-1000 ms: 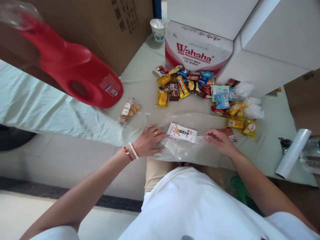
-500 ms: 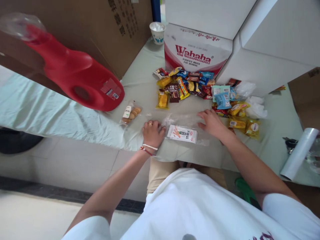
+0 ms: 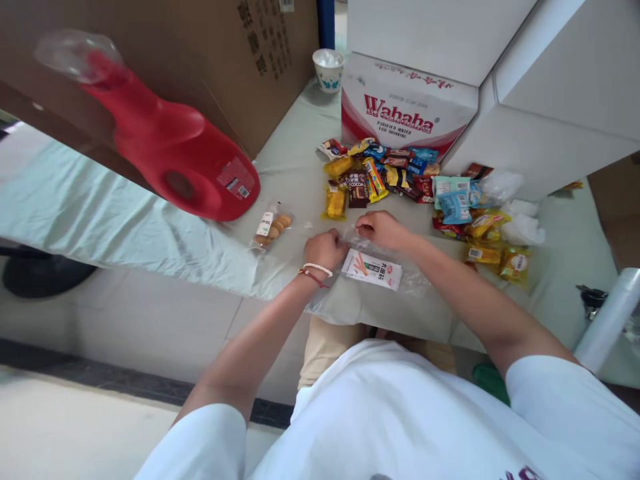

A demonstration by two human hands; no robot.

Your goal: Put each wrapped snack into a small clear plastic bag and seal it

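Observation:
A clear plastic bag (image 3: pixel 415 275) lies flat near the table's front edge, with a white snack packet (image 3: pixel 373 269) in it or under it; I cannot tell which. At the bag's far left corner my left hand (image 3: pixel 324 250) is closed on the film, a white and a red bracelet on its wrist. Just right of it, my right hand (image 3: pixel 383 230) pinches the bag's far edge, fingers curled. To the left of both hands lies a small clear pack of biscuits (image 3: pixel 273 228).
Behind the hands is a heap of wrapped snacks (image 3: pixel 375 179), with more snack packs (image 3: pixel 455 207) to the right. A red jug (image 3: pixel 185 153) stands at left, a paper cup (image 3: pixel 329 75) and a Wahaha carton (image 3: pixel 405 107) at the back. A plastic film roll (image 3: pixel 607 320) lies far right.
My right hand has moved left along the bag's far edge, close to my left hand, and its fingers have closed. The left hand's fingers have curled in. The view has shifted slightly.

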